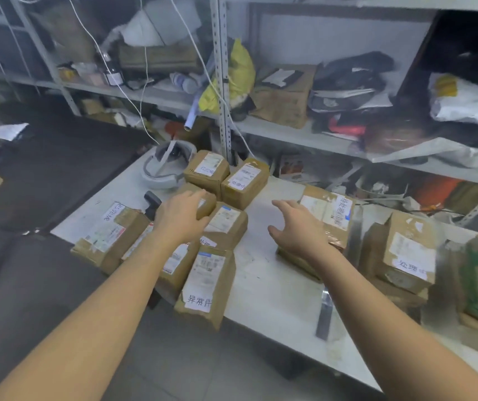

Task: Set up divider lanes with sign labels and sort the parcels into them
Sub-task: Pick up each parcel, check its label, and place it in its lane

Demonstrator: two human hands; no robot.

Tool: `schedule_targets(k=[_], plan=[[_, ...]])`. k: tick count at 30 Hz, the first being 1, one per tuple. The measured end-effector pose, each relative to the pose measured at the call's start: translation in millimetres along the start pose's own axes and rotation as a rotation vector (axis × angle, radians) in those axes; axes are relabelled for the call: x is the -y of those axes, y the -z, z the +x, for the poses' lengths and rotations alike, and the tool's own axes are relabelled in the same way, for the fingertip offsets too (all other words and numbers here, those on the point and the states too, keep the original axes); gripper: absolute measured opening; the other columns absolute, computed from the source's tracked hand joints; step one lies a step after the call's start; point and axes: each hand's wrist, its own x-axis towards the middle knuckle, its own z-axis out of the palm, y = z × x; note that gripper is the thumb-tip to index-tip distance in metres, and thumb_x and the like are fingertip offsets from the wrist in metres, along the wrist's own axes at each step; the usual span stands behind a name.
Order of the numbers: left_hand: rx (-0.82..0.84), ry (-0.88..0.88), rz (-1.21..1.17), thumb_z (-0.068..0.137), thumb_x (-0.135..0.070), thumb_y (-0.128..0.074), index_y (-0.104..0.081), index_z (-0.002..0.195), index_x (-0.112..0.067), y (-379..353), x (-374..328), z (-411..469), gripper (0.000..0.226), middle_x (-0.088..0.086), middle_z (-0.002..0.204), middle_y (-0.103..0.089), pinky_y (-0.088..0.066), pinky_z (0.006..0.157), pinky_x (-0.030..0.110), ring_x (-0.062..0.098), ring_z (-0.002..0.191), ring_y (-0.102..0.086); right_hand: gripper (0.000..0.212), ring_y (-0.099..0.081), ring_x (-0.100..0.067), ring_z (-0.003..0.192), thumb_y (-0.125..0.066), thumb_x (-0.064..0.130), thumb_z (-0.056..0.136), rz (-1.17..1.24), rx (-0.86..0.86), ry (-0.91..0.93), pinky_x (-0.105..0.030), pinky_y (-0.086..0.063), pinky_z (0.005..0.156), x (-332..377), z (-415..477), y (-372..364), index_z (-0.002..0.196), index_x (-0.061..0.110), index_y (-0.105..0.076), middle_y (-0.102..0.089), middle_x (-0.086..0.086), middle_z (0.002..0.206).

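A white bench (263,273) is seen from above, with brown cardboard parcels lying on it in loose groups. The left hand (181,217) is laid on top of a small parcel (207,206) in the middle of the left group; its grip is closed over the near edge of this parcel, with the fingers curled on the top face. Whether the parcel is lifted or only pressed cannot be told. The right hand (297,227) is held with fingers spread apart and grips nothing; it hovers at the left edge of a larger flat parcel (328,219), and contact with it cannot be confirmed.

Between the two groups a bare strip of the bench is left. A dark flat strip (325,312), judged to be a divider, lies on the bench near the right forearm, with its long axis running away from the person. A second similar strip (355,231) lies beyond it, between the flat parcel and a taller labelled parcel (405,253).

The small parcel lies directly under the left hand, so this hand is clearly the nearer one for it. Its long axis appears to run from lower left to upper right. The bare strip lies to the right of it, so the next move is judged to be a short carry rightward.
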Motion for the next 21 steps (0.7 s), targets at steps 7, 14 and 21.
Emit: schedule_targets(k=[7, 14, 21], plan=[[0.096, -0.053, -0.116, 0.091, -0.040, -0.061, -0.041, 0.145, -0.028, -22, 49, 48, 0.060, 0.001, 0.139, -0.054, -0.048, 0.091, 0.042, 0.028, 0.123, -0.052, 0.063, -0.043, -0.020, 0.137, -0.060, 0.036, 0.092, 0.001, 0.037, -0.100, -0.041, -0.048, 0.102, 36, 28, -28, 0.150, 0.026, -0.037, -0.042, 0.002, 0.153], [0.173, -0.078, -0.169, 0.092, -0.039, -0.060, -0.035, 0.151, -0.022, -53, 60, 115, 0.066, 0.002, 0.151, -0.043, -0.039, 0.109, 0.042, 0.024, 0.136, -0.042, 0.063, -0.042, -0.020, 0.137, -0.059, 0.039, 0.093, 0.069, 0.048, -0.141, -0.040, -0.045, 0.103, 34, 102, -49, 0.150, 0.024, -0.037, -0.042, 0.001, 0.152], [0.297, -0.054, -0.313, 0.090, -0.035, -0.063, -0.055, 0.126, -0.024, -64, 40, 203, 0.038, 0.001, 0.125, -0.061, -0.049, 0.095, 0.040, 0.026, 0.117, -0.057, 0.063, -0.048, -0.023, 0.130, -0.061, 0.038, 0.090, 0.285, 0.073, -0.263, -0.039, -0.046, 0.097, 15, 194, -69, 0.148, 0.022, -0.041, -0.049, -0.001, 0.145]])
